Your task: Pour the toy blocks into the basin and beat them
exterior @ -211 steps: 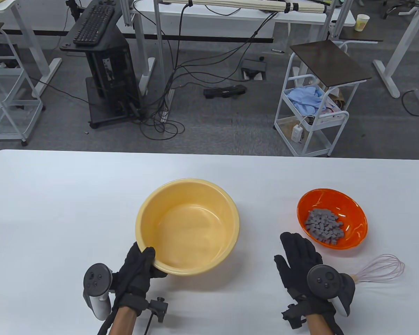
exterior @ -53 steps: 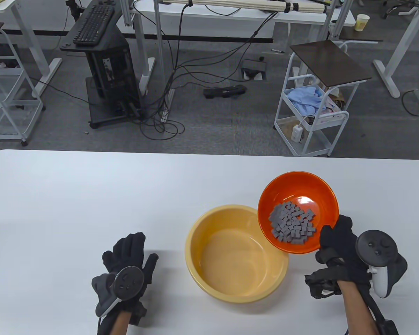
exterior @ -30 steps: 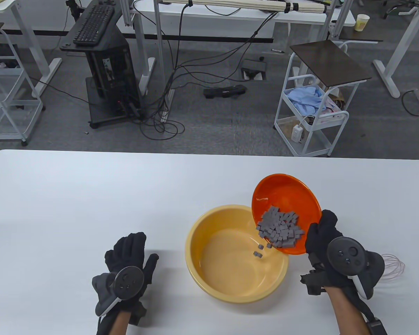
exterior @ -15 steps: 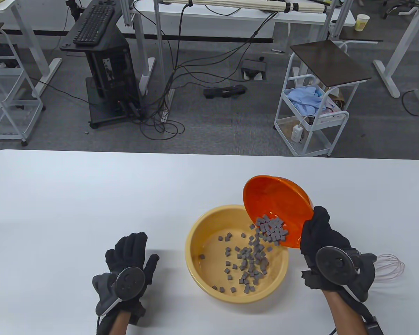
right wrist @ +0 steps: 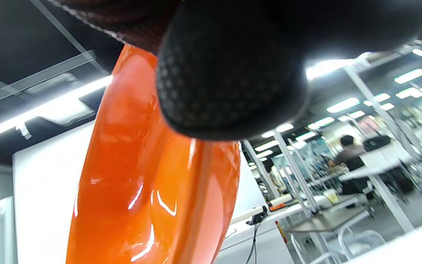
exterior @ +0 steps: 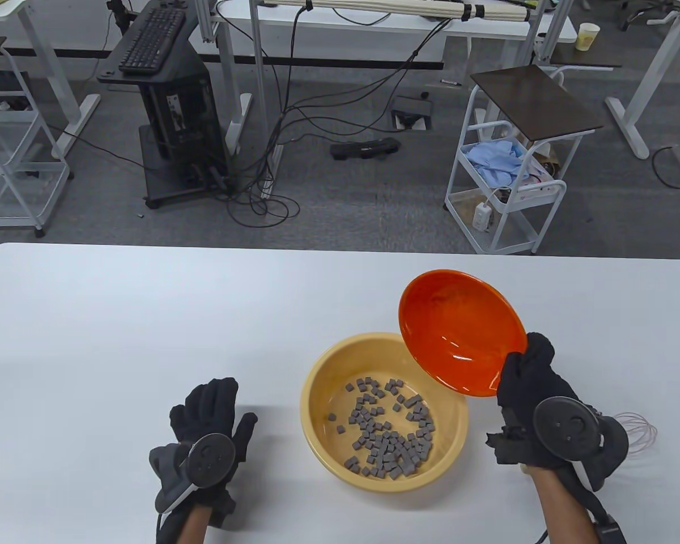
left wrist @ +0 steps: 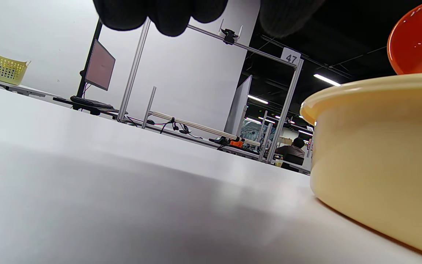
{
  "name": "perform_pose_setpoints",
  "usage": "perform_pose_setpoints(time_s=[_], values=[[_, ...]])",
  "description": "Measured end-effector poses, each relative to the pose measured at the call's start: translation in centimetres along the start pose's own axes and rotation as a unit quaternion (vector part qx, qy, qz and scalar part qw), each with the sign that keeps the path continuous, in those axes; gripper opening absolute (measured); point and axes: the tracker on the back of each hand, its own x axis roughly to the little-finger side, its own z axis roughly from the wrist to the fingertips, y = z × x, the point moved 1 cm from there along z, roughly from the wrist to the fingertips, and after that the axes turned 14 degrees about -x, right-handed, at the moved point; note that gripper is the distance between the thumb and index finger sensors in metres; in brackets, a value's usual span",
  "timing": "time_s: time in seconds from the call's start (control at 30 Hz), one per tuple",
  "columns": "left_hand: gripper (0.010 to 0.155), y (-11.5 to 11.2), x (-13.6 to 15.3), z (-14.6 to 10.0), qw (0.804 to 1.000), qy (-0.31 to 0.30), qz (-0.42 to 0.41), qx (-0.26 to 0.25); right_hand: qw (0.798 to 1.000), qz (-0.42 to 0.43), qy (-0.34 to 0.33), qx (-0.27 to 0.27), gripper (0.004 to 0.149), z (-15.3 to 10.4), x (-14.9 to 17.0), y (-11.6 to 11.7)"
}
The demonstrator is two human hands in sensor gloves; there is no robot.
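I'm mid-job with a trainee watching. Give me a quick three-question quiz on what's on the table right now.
1. True or false: the orange bowl has grey blocks in it.
2. Which hand holds the orange bowl: A) left hand, B) right hand, C) neither?
3. Fill in: the whisk lies on the table partly hidden behind the ____ hand.

Key: 1. False; the bowl is tilted and empty, and the blocks lie in the yellow basin. 2. B. 3. right.

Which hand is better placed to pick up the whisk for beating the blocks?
Right hand: the whisk lies just beside it. It must first set down the orange bowl.
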Motion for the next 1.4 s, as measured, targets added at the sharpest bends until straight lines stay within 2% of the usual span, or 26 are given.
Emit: perform_pose_setpoints(time_s=[0.17,0.37,0.63,0.87,1.13,1.27,1.4], values=[[0.067,0.2,-0.1,0.1,1.000,0.000,-0.002,0.001,0.989,0.111,0.094,-0.008,0.049,1.3,3.5,0.3],[0.067,0.2,0.0,0.1,1.000,-0.002,0.000,-0.001,0.944,0.222,0.241,-0.030,0.051,2.2,9.2,3.0],[0.067,0.2,0.0,0.1,1.000,0.000,0.004,0.003,0.902,0.240,0.357,-0.036,0.060,2.5,13.4,6.9],[0.067,0.1,0.0,0.1,1.000,-0.001,0.009,0.008,0.870,0.282,0.404,-0.038,0.061,2.8,15.5,9.6],[0.067,0.0,-0.1,0.1,1.000,-0.002,0.014,0.006,0.825,0.383,0.412,-0.058,0.063,3.2,16.6,12.2],[0.068,-0.1,-0.1,0.1,1.000,-0.003,0.016,0.010,0.816,0.392,0.415,-0.085,0.066,3.2,16.7,12.6],[0.068,-0.1,-0.1,0.0,1.000,-0.004,0.016,0.011,0.825,0.379,0.408,-0.099,0.065,2.8,16.6,11.9]])
